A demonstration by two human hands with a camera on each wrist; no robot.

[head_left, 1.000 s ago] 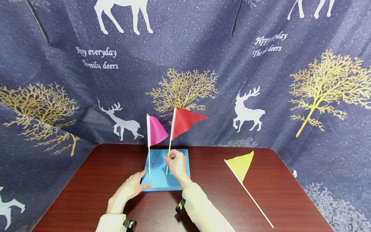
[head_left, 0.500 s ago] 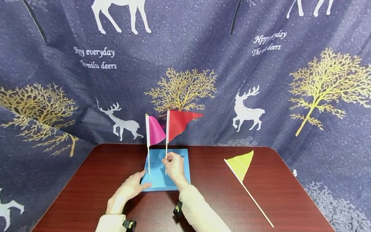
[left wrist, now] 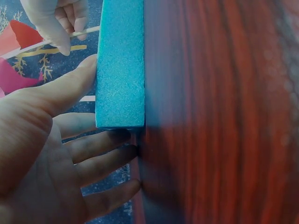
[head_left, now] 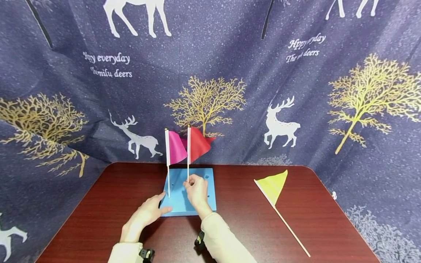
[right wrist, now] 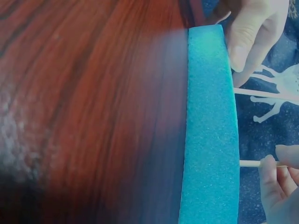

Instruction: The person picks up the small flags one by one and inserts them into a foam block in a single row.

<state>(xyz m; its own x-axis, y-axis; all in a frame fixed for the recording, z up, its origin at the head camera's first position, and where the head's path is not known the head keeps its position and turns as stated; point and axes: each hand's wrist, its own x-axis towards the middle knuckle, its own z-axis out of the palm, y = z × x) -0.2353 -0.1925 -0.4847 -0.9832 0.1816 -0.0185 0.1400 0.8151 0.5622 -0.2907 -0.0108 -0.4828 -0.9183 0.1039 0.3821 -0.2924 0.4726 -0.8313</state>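
A blue foam block (head_left: 194, 197) lies on the dark red table (head_left: 98, 219). A pink flag (head_left: 175, 148) stands upright in the block's left side. Beside it a red flag (head_left: 197, 144) stands upright on a thin wooden stick (head_left: 188, 171). My right hand (head_left: 196, 190) pinches that stick low down, just above the block (right wrist: 210, 140). My left hand (head_left: 148, 213) rests with straight fingers against the block's near left corner (left wrist: 119, 74), the thumb on its top. A yellow flag (head_left: 273, 186) lies flat on the table to the right.
A dark blue cloth (head_left: 296, 91) printed with deer and golden trees hangs behind and around the table. Several small holes show in the block's far right part (head_left: 206, 176). The table's right edge (head_left: 345, 215) runs close past the yellow flag's stick.
The red flag's stick has gone from leaning right to standing upright, and shifted slightly left. Its cloth now hangs folded closer to the stick. The left hand has stayed put.
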